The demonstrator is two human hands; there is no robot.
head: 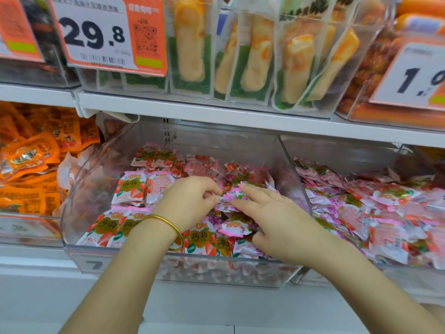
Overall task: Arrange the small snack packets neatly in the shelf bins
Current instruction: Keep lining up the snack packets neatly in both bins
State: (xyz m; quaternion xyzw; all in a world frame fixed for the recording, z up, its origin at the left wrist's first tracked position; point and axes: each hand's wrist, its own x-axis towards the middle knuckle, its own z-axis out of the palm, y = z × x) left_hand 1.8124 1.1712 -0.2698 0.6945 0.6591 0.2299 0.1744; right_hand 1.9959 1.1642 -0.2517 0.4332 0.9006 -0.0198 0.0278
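Clear plastic forms the bin (72,208) in front of you on the lower shelf. It holds the pink-and-white snack packets (130,189), which are printed with strawberries. On the bin's left side the packets stand in tidy rows, faces forward, from back to front. The right side is a loose heap (243,175), with packets lying at all angles.

Your left hand (190,201), a gold bangle (168,225) at its wrist, has its fingers curled. It pinches the edge of a pink packet (222,200) near the middle of the bin. Your right hand (277,220) lies just beside it on the heap, fingers mostly straight, pressing packets down. No packet is plainly gripped in it.

By the look of it, about half of this bin is done and the heap under your hands is left. The neighbouring bin (337,150) to the right is jumbled all through, so most of the work seems to lie ahead.
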